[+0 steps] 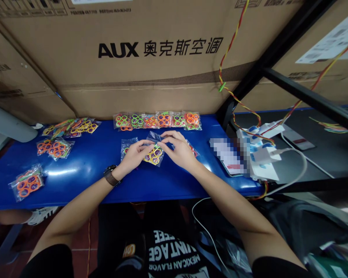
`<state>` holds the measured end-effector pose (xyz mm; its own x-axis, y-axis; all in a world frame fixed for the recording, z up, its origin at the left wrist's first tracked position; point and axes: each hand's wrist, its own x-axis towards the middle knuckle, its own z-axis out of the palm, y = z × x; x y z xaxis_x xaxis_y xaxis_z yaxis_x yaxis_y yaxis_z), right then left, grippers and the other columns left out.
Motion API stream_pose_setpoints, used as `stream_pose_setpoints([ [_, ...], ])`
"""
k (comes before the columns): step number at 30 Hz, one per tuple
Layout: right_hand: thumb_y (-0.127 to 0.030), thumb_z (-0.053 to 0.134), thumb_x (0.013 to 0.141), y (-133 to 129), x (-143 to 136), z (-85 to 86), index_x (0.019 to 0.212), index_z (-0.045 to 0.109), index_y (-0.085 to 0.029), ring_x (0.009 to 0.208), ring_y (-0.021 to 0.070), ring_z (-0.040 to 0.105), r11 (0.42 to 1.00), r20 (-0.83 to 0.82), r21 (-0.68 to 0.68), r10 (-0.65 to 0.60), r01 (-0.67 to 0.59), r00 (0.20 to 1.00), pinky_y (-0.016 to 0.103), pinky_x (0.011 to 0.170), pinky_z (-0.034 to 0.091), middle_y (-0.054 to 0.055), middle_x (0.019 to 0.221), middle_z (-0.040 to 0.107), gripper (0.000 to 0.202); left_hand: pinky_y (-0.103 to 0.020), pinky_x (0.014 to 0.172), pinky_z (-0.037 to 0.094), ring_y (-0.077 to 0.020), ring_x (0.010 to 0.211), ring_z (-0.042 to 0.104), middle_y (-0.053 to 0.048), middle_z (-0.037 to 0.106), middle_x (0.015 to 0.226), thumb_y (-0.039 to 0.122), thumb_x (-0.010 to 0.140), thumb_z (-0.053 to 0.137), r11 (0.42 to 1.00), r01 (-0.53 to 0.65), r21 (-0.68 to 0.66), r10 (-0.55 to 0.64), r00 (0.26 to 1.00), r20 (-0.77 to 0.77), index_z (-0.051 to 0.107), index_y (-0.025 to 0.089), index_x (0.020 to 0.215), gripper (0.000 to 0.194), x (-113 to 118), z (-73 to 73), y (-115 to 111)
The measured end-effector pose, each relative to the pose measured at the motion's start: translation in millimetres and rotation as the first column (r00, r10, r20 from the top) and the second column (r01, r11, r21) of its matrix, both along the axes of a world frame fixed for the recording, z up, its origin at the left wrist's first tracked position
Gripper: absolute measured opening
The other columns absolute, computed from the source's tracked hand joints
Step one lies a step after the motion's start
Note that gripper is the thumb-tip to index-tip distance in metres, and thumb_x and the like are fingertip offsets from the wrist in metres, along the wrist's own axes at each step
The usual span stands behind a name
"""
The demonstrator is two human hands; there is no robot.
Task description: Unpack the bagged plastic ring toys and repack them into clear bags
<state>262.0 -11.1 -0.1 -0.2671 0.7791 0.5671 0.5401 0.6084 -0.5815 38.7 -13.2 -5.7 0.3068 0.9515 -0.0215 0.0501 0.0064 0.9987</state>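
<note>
Between both hands (178, 150): clear packet of yellow rings (154, 156).

Shirt (146, 241) black, short-sleeved; white lettering (174, 251) includes "VINTAGE", plus orange patch (129, 250). Watch (110, 169) dark, strap (112, 178) brown. Trousers (114, 224) black.

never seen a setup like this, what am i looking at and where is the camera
There is no machine here: these are a person's own bare left hand and right hand. The single picture comes from a camera worn on the head, looking forward and down. Between them, the fingers hold a clear packet of yellow rings. On the blue surface, a row of similar packets runs along the back, with more packets lying toward the left. Behind stands a big cardboard box.
</note>
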Motion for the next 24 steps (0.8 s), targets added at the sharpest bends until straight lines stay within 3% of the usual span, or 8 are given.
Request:
stream_pose_setpoints([
  [5, -0.039, 0.065, 0.104, -3, -3, -1.6, 0.098, 0.074, -0.028, 0.112, 0.0274, 0.068, 0.997, 0.030, -0.014, 0.075, -0.074, 0.997, 0.050, 0.104, 0.052, 0.008, 0.124, 0.072, 0.016, -0.028, 0.065, 0.056, -0.0180, 0.074, 0.073, -0.005, 0.080, 0.090, 0.054, 0.090, 0.079, 0.995, -0.093, 0.032, 0.092, 0.996, 0.016, 0.078, 0.021, 0.102, 0.036, 1, 1.5, -1],
  [10, -0.043, 0.067, 0.103, -2, -4, -2.9, 0.096, 0.076, -0.028, 0.113, 0.0287, 0.068, 1.000, 0.064, -0.004, 0.020, -0.020, 0.998, 0.052, 0.104, 0.051, 0.008, 0.123, 0.072, 0.019, -0.028, 0.060, 0.055, -0.0203, 0.074, 0.074, -0.006, 0.081, 0.088, 0.061, 0.088, 0.078, 0.986, -0.156, 0.053, 0.157, 0.988, -0.008, 0.078, 0.021, 0.097, 0.041, 2, 6.1, -4],
  [15, -0.043, 0.067, 0.102, -3, -3, -1.7, 0.096, 0.076, -0.029, 0.115, 0.0299, 0.068, 1.000, 0.041, 0.006, 0.004, -0.004, 0.999, 0.054, 0.105, 0.052, 0.009, 0.123, 0.071, 0.018, -0.032, 0.069, 0.062, -0.0240, 0.083, 0.078, -0.007, 0.083, 0.091, 0.064, 0.084, 0.080, 0.980, -0.175, 0.094, 0.175, 0.985, 0.008, 0.076, 0.020, 0.095, 0.045, 4, 8.5, -6],
  [20, -0.042, 0.065, 0.103, -8, -3, 8.0, 0.108, 0.074, -0.029, 0.119, 0.0282, 0.067, 1.000, -0.134, -0.020, 0.011, -0.014, 0.991, 0.052, 0.108, 0.052, 0.009, 0.125, 0.069, 0.016, -0.035, 0.073, 0.065, -0.0254, 0.084, 0.080, -0.008, 0.083, 0.091, 0.063, 0.085, 0.079, 0.973, -0.221, 0.070, 0.218, 0.975, 0.043, 0.073, 0.020, 0.099, 0.046, 3, 6.8, -5],
  [24, -0.049, 0.071, 0.098, -4, -2, 4.2, 0.124, 0.065, -0.028, 0.104, 0.0246, 0.071, 0.982, -0.324, -0.185, -0.021, -0.041, 0.946, 0.047, 0.100, 0.057, 0.008, 0.117, 0.073, 0.034, -0.034, 0.071, 0.064, -0.0242, 0.084, 0.081, -0.008, 0.083, 0.093, 0.061, 0.090, 0.076, 0.962, -0.261, 0.086, 0.258, 0.965, 0.038, 0.073, 0.021, 0.101, 0.042, 2, 6.0, -4],
])
